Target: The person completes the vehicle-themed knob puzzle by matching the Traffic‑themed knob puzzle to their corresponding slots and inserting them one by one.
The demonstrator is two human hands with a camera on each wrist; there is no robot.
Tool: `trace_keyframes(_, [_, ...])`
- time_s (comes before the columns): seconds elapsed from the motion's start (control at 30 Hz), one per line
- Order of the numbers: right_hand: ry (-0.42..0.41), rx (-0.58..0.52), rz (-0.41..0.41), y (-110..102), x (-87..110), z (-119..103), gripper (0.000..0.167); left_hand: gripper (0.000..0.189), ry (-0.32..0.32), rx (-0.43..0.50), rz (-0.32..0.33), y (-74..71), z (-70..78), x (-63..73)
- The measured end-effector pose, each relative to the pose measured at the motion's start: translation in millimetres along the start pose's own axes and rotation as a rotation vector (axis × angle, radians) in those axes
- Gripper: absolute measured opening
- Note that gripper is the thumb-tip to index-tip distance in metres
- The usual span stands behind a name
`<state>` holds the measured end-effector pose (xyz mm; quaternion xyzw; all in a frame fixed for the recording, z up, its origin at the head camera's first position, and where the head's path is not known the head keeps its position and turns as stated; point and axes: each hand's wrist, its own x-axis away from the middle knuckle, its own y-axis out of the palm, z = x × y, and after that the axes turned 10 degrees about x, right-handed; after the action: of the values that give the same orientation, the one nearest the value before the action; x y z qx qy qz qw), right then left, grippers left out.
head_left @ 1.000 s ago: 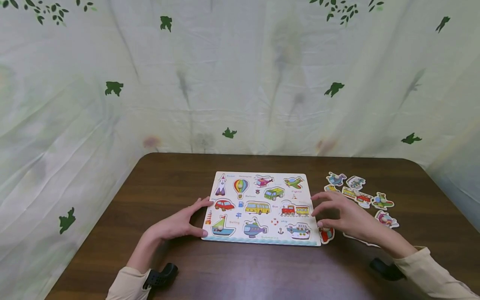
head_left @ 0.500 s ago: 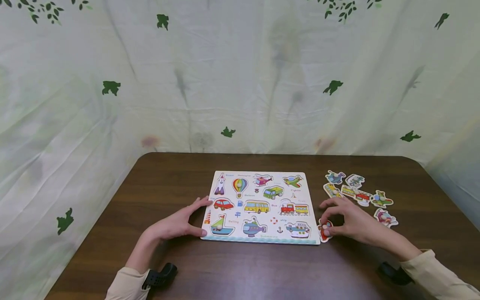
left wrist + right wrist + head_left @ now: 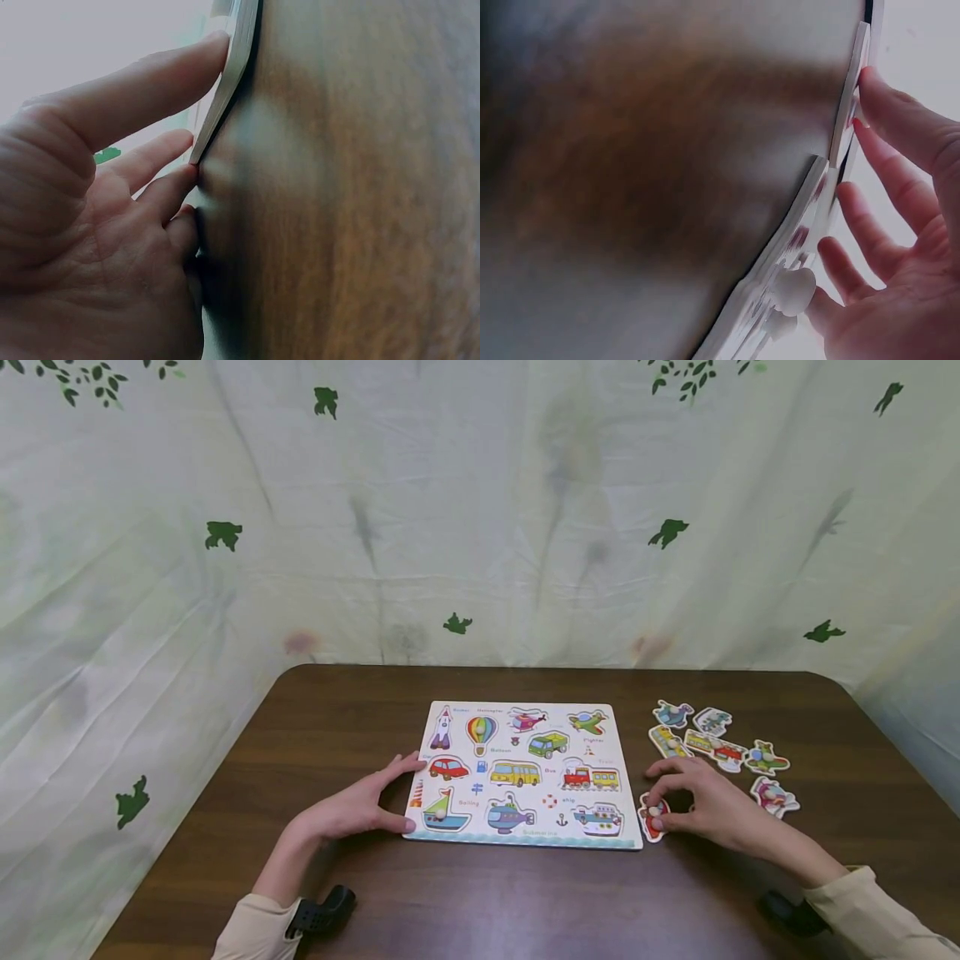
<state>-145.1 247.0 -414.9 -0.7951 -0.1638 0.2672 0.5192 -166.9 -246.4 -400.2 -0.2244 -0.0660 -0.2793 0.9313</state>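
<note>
A white puzzle board point(image 3: 480, 839) printed with vehicles and boats lies flat on the table. My left hand point(image 3: 360, 802) is spread at its left side, the thumb on the lower left corner and the fingertips at the edge; the left wrist view shows the thumb point(image 3: 172, 82) over the board's rim. Just right of the board, my right hand point(image 3: 708, 806) pinches a red puzzle piece point(image 3: 647, 832) at its knob between thumb and index finger. In the right wrist view this piece point(image 3: 845, 112) stays low by the board, the other fingers extended beyond it.
Several loose puzzle pieces lie to the right of the board, among them a yellow one point(image 3: 669, 742), a green plane point(image 3: 765, 758) and a pink one point(image 3: 774, 797). The right wrist view shows white knobs point(image 3: 791, 290) on nearby pieces. A wooden table point(image 3: 480, 902) meets a printed curtain point(image 3: 480, 527).
My right hand has drawn back a little to the right from the board's edge, and its thumb and index finger have closed on the red piece's knob. The left hand has stayed put.
</note>
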Motion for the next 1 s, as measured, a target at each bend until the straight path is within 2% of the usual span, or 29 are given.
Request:
trace_keyframes(0.27, [-0.029, 0.031, 0.049, -2.0, 0.3, -0.4, 0.031, 0.085, -0.001, 0.007, 0.001, 0.7, 1.0, 1.4])
trace_keyframes(0.4, [-0.045, 0.015, 0.098, -4.8, -0.5, -1.0, 0.035, 0.084, 0.000, 0.000, 0.000, 0.7, 0.6, 1.0])
trace_keyframes(0.53, [-0.041, -0.001, 0.112, -7.8, -2.9, -3.8, 0.035, 0.085, -0.011, -0.001, -0.003, 1.0, 0.0, 0.1])
trace_keyframes(0.73, [-0.055, -0.041, 0.097, -7.6, -12.6, -11.0, 0.030, 0.085, -0.018, 0.002, 0.001, 0.2, -2.7, -0.3])
trace_keyframes(1.0, [-0.074, -0.069, 0.053, 3.4, -36.0, -24.9, 0.030, 0.085, -0.020, 0.002, 0.004, -0.2, -2.3, -0.3])
